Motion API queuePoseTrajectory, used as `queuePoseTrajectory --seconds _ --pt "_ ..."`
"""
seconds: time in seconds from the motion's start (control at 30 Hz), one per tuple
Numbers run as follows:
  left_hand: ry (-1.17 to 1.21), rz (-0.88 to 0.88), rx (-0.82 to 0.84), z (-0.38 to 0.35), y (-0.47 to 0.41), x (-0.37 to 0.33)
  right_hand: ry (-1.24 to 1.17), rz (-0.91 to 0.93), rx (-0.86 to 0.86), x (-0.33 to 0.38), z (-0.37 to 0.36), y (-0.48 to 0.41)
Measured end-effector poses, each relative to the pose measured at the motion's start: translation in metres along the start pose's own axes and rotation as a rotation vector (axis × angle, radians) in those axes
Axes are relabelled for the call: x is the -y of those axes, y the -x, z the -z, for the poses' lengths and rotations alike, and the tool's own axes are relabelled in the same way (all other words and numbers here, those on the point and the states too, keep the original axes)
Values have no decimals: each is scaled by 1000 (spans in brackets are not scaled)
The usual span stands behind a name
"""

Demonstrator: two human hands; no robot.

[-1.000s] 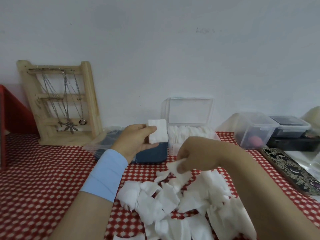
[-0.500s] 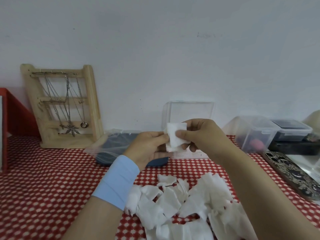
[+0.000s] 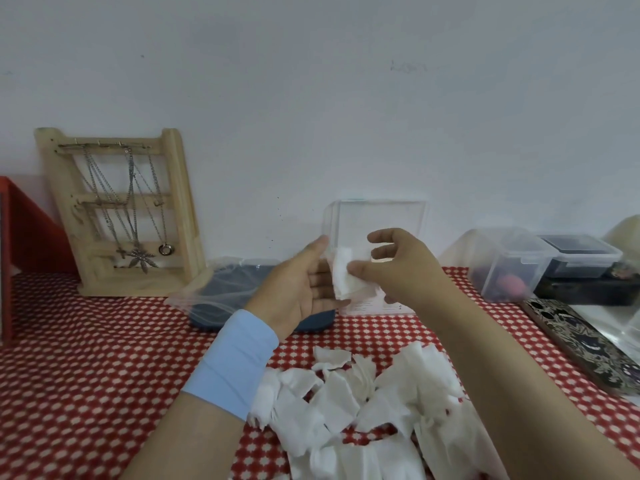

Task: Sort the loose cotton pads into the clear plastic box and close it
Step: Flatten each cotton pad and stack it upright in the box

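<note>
Nearest the camera, on the red-and-white checked cloth (image 3: 86,375), the loose cotton pads (image 3: 346,403) lie in a ragged, overlapping heap between the two forearms, below both hands and apart from them. Above the heap, one held pad (image 3: 341,271) hangs in the air between the hands, standing roughly on edge.

The left hand (image 3: 301,289), with a pale blue wristband (image 3: 232,362) below it, is spread wide, palm turned inward and fingers straight, and the held pad rests against those fingers. The right hand (image 3: 398,268) meets it from the other side. Its thumb pins the pad in place, while its index and middle fingers curl loosely above, off the pad. Its lower fingers are hidden.

Just behind the hands stands the clear plastic box (image 3: 381,306), its lid (image 3: 381,216) raised upright against the wall. The hands cover its inside, so what it holds cannot be told.

Left of the box, a dark blue pouch (image 3: 214,306) lies inside a clear bag. Farther left, a wooden stand (image 3: 176,202) hung with necklaces leans against the wall. To the right sits a clear lidded tub (image 3: 509,265) with something pink inside, a dark-filled tub (image 3: 581,251) behind it, and a patterned phone case (image 3: 585,344) flat on the cloth.
</note>
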State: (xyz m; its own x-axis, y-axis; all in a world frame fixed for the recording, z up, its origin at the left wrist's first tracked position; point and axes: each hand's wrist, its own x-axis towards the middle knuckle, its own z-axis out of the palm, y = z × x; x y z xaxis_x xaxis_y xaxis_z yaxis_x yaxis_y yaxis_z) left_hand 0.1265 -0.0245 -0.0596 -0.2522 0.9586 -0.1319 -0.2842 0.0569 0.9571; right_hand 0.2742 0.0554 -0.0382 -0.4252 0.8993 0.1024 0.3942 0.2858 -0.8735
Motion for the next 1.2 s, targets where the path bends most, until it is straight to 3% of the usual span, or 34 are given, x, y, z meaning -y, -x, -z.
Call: queuePoseTrajectory --seconds 0.13,0.2,0.27,0.33,0.4,0.47,0.67,0.83,0.93,1.2 --pt "-201 -54 -6 6 0 -2 -326 -141 175 -2 0 1" --pt "-259 -57 -70 14 -1 -3 -166 -100 103 -4 -4 -1" --pt "-312 -86 -170 24 -3 -4 112 103 29 -5 -7 1" --pt "-320 -126 -249 34 -5 -5 284 291 246 -3 -6 6" --pt "-277 -140 -270 40 -6 -5 541 315 624 -3 -11 14" --pt "-245 -132 -264 40 -7 -4 749 289 799 -10 -22 16" --pt "-183 -58 -208 36 -10 2 699 283 594 -15 -33 15" --pt "-251 -107 -253 38 -9 2 171 254 317 0 -3 10" --pt "-239 -96 -192 34 -8 3 -63 187 210 5 8 8" --pt "-61 -29 -63 8 -4 9 -131 109 55 -3 0 0"
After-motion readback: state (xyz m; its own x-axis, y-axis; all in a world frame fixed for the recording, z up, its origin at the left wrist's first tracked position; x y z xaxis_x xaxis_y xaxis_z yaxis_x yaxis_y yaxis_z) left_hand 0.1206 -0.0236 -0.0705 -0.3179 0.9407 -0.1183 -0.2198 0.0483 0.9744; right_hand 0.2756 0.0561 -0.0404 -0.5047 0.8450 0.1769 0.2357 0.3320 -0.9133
